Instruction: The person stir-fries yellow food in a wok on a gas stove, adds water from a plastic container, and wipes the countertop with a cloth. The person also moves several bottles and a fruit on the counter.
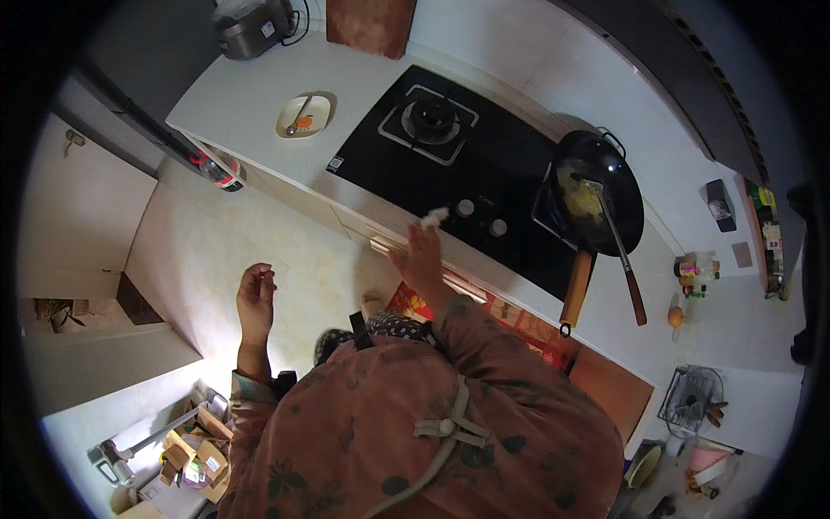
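My right hand (420, 261) reaches over the counter's front edge, its fingertips on a crumpled white tissue or cloth (435, 217). That white piece lies at the front of a black glass gas cooktop (415, 185), left of two round knobs (465, 207). Out to the left, above the floor, my left hand (255, 301) has loosely curled fingers, and I see nothing in it. A black wok (609, 165) with a wooden handle (576, 292) sits over the right burner, yellowish food (581, 201) inside. A metal spatula (615, 237) with a wooden grip leans across its rim.
Beyond the left burner (430, 120), a wooden board (369, 26) leans on the wall. A spoon (299, 117) lies in a pale dish (318, 123) near a rice cooker (249, 29). Bottles (700, 267) and a dish rack (690, 399) stand right; opened cartons (201, 454) lie lower left.
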Action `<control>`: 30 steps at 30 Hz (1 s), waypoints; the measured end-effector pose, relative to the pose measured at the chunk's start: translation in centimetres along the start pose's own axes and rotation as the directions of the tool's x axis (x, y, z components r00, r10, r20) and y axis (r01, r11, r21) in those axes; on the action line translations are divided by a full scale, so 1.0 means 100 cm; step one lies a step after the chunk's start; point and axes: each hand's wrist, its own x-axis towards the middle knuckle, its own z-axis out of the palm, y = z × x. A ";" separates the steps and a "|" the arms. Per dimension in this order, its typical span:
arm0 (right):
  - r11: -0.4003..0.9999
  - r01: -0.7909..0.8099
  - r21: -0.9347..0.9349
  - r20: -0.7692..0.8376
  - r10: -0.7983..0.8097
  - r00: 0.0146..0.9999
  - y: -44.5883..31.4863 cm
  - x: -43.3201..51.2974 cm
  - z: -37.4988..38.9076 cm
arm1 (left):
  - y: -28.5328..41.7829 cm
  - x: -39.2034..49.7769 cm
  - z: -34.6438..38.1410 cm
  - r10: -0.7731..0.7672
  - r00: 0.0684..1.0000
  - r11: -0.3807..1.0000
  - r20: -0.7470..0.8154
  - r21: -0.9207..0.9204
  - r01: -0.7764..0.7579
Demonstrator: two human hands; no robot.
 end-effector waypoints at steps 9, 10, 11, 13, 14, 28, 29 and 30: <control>0.987 0.133 0.089 0.189 -0.148 0.971 -0.091 0.120 0.075 | -0.003 0.090 0.002 0.012 0.958 0.998 0.288 0.056 -0.029; 0.983 0.137 0.121 0.206 -0.160 0.966 -0.091 0.124 0.079 | -0.004 0.102 0.003 0.041 0.950 0.988 0.311 0.127 -0.085; 0.987 0.144 0.076 0.166 -0.155 0.974 -0.090 0.123 0.081 | -0.003 0.112 0.001 0.031 0.937 0.981 0.347 0.171 -0.096; 0.988 0.155 0.009 0.134 -0.155 0.979 -0.071 0.111 0.078 | -0.001 0.139 0.000 0.025 0.904 0.960 0.426 0.244 -0.141; 0.995 0.090 0.052 0.096 -0.095 0.991 -0.059 0.095 0.073 | 0.000 0.149 -0.003 0.057 0.882 0.970 0.468 0.181 -0.159; 0.725 -0.655 -0.214 -0.359 0.566 0.743 0.024 -0.031 0.023 | -0.022 0.243 -0.044 0.037 0.712 0.959 0.701 0.176 -0.223; 0.827 -0.468 -0.311 -0.483 0.287 0.827 0.003 -0.007 0.048 | -0.022 0.242 -0.044 0.022 0.688 0.957 0.725 0.184 -0.225; 0.881 -0.473 0.004 -0.323 0.449 0.833 -0.022 0.012 0.067 | -0.022 0.242 -0.043 0.055 0.673 0.956 0.738 0.155 -0.248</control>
